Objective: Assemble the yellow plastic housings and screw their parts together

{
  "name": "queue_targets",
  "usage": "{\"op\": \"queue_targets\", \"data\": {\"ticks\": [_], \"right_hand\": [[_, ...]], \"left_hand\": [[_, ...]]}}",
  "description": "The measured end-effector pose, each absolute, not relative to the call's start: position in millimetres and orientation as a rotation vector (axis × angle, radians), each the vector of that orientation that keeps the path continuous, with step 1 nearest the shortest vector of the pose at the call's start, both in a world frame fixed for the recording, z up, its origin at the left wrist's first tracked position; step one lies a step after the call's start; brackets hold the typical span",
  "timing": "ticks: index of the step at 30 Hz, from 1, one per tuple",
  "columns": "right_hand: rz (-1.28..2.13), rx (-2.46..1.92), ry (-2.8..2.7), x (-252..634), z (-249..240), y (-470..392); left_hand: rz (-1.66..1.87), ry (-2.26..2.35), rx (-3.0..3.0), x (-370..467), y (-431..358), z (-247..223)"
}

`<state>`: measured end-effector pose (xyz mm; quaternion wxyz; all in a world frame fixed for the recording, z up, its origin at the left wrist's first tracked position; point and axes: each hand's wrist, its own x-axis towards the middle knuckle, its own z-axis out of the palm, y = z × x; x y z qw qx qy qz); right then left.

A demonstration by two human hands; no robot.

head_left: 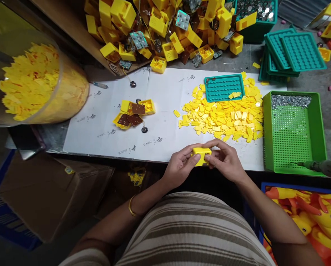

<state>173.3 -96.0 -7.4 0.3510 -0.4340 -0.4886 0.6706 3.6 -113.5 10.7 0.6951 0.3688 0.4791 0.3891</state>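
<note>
Between both hands, just over the table's front edge, is a small yellow plastic box. My left hand grips its left side, thumb on the near face. From the right, my right hand pinches it, thumb and fingertips at its edge; anything small under those fingertips is hidden. Beyond the hands spreads a pile of small yellow plastic pieces. Left of that pile lie several yellow boxes with brown boards and black round parts on wires.
A green basket with metal screws stands right, a screwdriver-like tool across its near edge. A teal tray lies in the pile; more teal trays are stacked behind. A clear tub stands left, a heap of yellow boxes at the back.
</note>
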Motion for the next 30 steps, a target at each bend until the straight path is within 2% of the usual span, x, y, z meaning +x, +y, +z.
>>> {"op": "queue_targets", "data": {"ticks": [3,8,16,21,27,30], "right_hand": [[1.636,-1.135,-1.277,175,-6,-91],[1.664,-1.162,-1.383,180,-4,-81],[1.249,-1.236,-1.667,169,-16,-86],[1.201,-1.068,-1.894,188,-16,-76],[0.540,-1.512,-2.101,224,-12,-39],[0.485,-1.593,-2.288,222,-13,-31]], "left_hand": [[0.926,1.007,0.624,10,-112,7],[0.984,1.018,0.293,13,-99,4],[0.983,1.131,0.524,11,-100,6],[0.829,1.181,0.442,-1,-99,5],[0.805,1.077,0.266,1,-92,5],[0.779,1.044,0.279,6,-90,4]]}}
